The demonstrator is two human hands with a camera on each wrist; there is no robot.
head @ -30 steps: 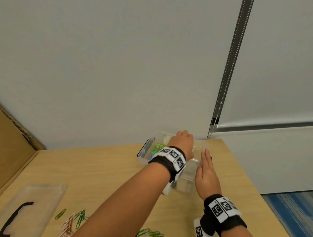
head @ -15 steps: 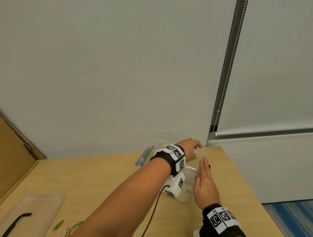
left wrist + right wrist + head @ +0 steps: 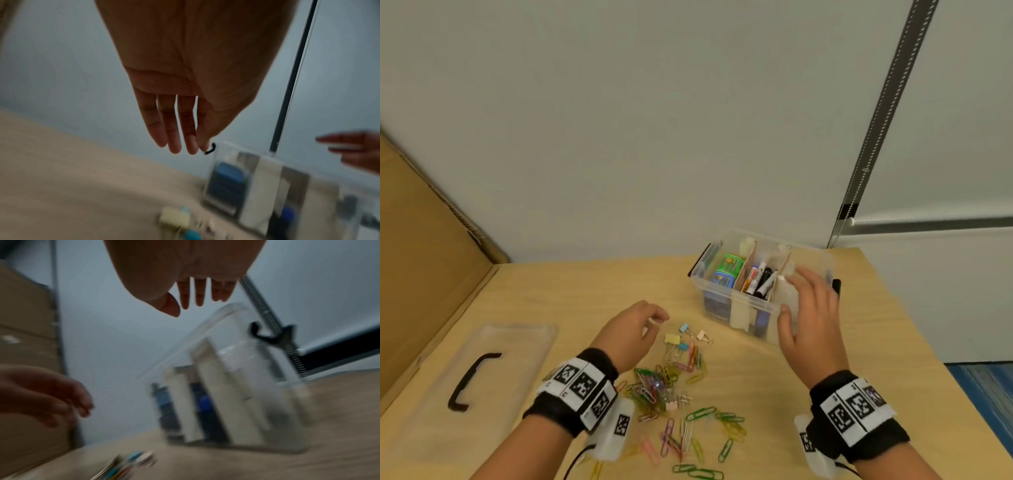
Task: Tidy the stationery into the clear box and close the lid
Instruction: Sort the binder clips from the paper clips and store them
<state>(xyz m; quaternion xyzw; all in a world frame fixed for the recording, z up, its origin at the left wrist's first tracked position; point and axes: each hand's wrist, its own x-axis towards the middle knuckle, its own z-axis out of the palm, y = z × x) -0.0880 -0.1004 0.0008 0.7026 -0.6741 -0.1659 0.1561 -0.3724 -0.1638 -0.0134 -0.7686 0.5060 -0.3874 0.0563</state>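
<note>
The clear box [image 3: 736,310] stands at the back right of the table, split by dividers, with markers [image 3: 760,279] and green and blue items inside. Its lid [image 3: 517,346], with a black handle, lies flat at the left. Small binder clips [image 3: 674,339] and a pile of coloured paper clips [image 3: 671,394] lie in front of the box. My left hand [image 3: 645,325] hovers over the binder clips with loosely curled fingers, holding nothing. My right hand [image 3: 803,301] is open at the box's right front corner, fingers spread over the right compartment.
A brown cardboard panel [image 3: 424,260] leans along the table's left side. The white wall is close behind the box. The table's right edge [image 3: 914,342] runs just beyond my right hand, with blue floor below.
My left hand has pulled back out of the box, toward me and left, to above the binder clips. My right hand stays by the box. The view has tipped down onto the clips.
</note>
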